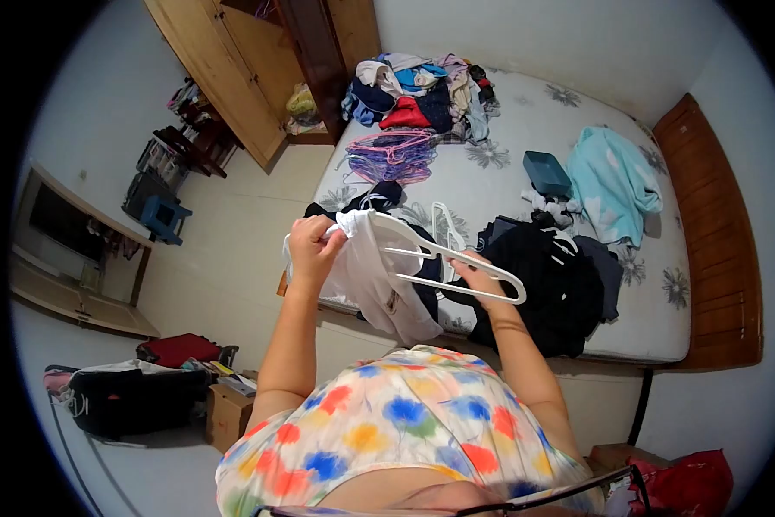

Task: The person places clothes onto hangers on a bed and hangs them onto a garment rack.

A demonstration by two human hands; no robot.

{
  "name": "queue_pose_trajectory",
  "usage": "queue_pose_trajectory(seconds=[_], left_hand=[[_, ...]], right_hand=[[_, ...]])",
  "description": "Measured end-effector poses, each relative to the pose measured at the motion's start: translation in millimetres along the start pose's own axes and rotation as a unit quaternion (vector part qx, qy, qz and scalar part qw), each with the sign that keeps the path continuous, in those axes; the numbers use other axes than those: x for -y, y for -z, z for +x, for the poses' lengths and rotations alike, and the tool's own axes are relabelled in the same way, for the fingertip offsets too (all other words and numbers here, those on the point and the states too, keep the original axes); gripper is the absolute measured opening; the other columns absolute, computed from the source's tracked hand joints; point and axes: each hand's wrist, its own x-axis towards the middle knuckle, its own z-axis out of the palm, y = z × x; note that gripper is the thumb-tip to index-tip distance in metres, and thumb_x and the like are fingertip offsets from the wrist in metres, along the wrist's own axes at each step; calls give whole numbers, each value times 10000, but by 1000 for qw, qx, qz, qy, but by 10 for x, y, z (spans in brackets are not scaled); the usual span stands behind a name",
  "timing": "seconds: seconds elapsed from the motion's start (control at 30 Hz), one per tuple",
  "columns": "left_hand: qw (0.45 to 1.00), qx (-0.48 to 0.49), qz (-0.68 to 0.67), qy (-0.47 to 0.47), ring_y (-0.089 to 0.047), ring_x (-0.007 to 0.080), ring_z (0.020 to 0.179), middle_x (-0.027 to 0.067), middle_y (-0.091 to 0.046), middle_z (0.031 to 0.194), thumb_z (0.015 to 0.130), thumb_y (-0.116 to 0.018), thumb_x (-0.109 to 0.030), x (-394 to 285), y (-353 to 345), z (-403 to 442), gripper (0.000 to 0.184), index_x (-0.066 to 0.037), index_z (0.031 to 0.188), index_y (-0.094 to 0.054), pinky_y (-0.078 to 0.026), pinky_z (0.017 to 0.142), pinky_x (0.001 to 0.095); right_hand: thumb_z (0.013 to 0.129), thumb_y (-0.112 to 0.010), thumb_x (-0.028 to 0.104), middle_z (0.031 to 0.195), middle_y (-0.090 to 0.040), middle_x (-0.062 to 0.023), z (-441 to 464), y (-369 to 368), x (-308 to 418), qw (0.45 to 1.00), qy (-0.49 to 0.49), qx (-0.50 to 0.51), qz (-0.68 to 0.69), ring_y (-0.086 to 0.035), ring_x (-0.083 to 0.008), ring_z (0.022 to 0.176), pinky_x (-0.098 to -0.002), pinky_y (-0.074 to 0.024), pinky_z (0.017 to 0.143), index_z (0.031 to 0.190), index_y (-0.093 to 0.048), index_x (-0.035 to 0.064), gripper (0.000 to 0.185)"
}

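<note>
My left hand [312, 243] is closed on the upper edge of a white garment [375, 280], which hangs down at the near edge of the bed. One end of a white hanger [413, 237] lies at the garment's neck, and its other end sticks out to the right. My right hand [481, 277] grips the hanger at that free end, partly hidden behind it. Another white hanger [442, 226] lies on the bed just beyond. To the right of my right hand is a heap of black clothes [547, 289].
On the bed [525, 181] are a pile of mixed clothes [413, 95], purple and pink hangers [392, 157], a teal bin [547, 173] and a light blue blanket [612, 181]. A blue stool [163, 218] and a cardboard box [230, 417] stand at the left.
</note>
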Motion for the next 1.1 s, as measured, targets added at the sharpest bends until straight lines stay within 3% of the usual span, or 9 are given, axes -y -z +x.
queue_pose_trajectory(seconds=[0.1, 0.17, 0.4, 0.53, 0.57, 0.67, 0.8, 0.9, 1.1], left_hand=[[1000, 1, 2, -5, -448, 261, 552, 72, -441, 559, 634, -711, -161, -17, 17, 10, 229, -51, 623, -511, -353, 622, 352], [1000, 1, 5, -6, -450, 260, 552, 72, -443, 560, 631, -711, -164, -13, 32, -6, 228, -50, 623, -513, -355, 624, 350], [1000, 4, -5, -15, -456, 262, 560, 76, -447, 564, 630, -704, -163, 16, 116, -51, 213, -48, 628, -525, -362, 636, 346], [998, -41, -36, -24, -455, 264, 558, 77, -450, 565, 639, -701, -170, 75, 157, -81, 208, -51, 628, -531, -357, 626, 349], [999, -47, -18, -15, -455, 264, 557, 78, -452, 565, 642, -700, -169, 86, 178, -83, 205, -52, 627, -532, -357, 623, 349], [998, -59, 20, 14, -458, 262, 554, 79, -471, 566, 656, -706, -166, 150, 266, -96, 197, -55, 628, -546, -355, 616, 346], [995, -82, 50, 28, -477, 257, 569, 61, -489, 573, 650, -727, -162, 201, 303, -81, 198, -60, 630, -559, -352, 624, 343], [995, -55, 78, -1, -487, 245, 588, 51, -493, 587, 642, -745, -186, 228, 328, -55, 225, -64, 642, -556, -348, 640, 342], [993, -28, 90, -69, -487, 230, 594, 28, -492, 594, 619, -776, -306, 206, 268, 55, 313, -87, 663, -556, -341, 644, 342]], right_hand=[[831, -657, 135, 1177, -550, -89, 105, -347, 419, 993, -39, 54, 93, -540, -207, 1078, -326, -411, 946, 1007, -680, 33, 206], [817, -674, 139, 1248, -513, -83, 229, -478, 333, 993, 98, 54, -39, -520, -210, 1115, -338, -393, 965, 1021, -695, 58, 220], [751, -716, 82, 1197, -560, -72, 352, -763, 446, 920, 285, 30, -266, -560, -292, 1004, -370, -458, 893, 1010, -672, 77, 263], [710, -650, -23, 1171, -558, -91, 260, -661, 349, 934, 246, 45, -255, -575, -293, 989, -365, -487, 856, 1000, -648, 49, 299], [682, -606, -54, 1157, -548, -115, 176, -667, 313, 997, 28, 66, -40, -574, -291, 1036, -352, -473, 872, 1015, -636, 35, 345], [723, -535, -44, 1120, -563, -150, 16, -392, 587, 967, 75, 64, -234, -558, -301, 1090, -330, -442, 916, 1143, -619, 50, 439], [780, -536, 23, 1243, -547, -163, -135, -16, 813, 947, 101, 98, -289, -527, -310, 1138, -318, -417, 968, 1217, -582, 86, 444], [726, -581, -11, 1335, -489, -126, -254, 190, 1212, 987, -59, 142, 53, -473, -261, 1220, -329, -365, 1030, 1279, -520, 55, 560], [688, -613, 15, 1392, -417, -137, -275, 535, 1282, 955, 18, 246, -164, -396, -251, 1295, -328, -298, 1068, 1308, -491, 24, 632]])
